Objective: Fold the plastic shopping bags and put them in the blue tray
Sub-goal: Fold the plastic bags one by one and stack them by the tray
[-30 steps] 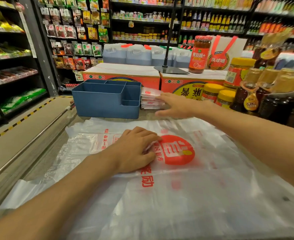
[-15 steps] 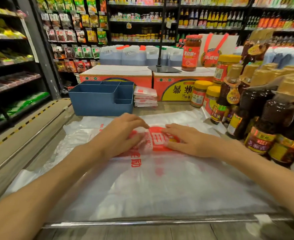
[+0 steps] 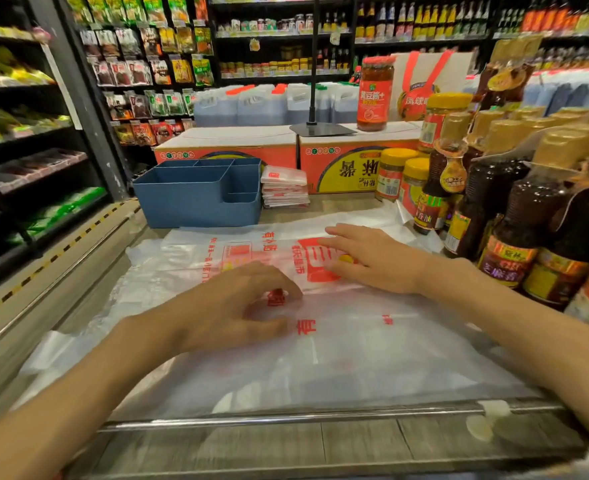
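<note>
Left hand [image 3: 237,306]: we see it palm down on the plastic bags [image 3: 355,344], fingers curled, thumb and fingertips drawn together on the film near a red character; whether they truly nip the plastic we cannot tell
Right hand [image 3: 372,261]: flat on the same bags, fingers straight and slightly spread, pressing the red printed logo; it holds nothing
Plastic bags: translucent white with red print, spread flat across the counter [image 3: 321,445] in front of us, under both hands
Blue tray [image 3: 196,199]: stands beyond the bags at the far left, well apart from both hands; we see several compartments
Folded bags [image 3: 284,187]: a small stack just beside the tray's right wall, outside it
Right side: dark sauce bottles [image 3: 515,216] crowd the counter edge; yellow-lidded jars [image 3: 395,174] stand behind them
</note>
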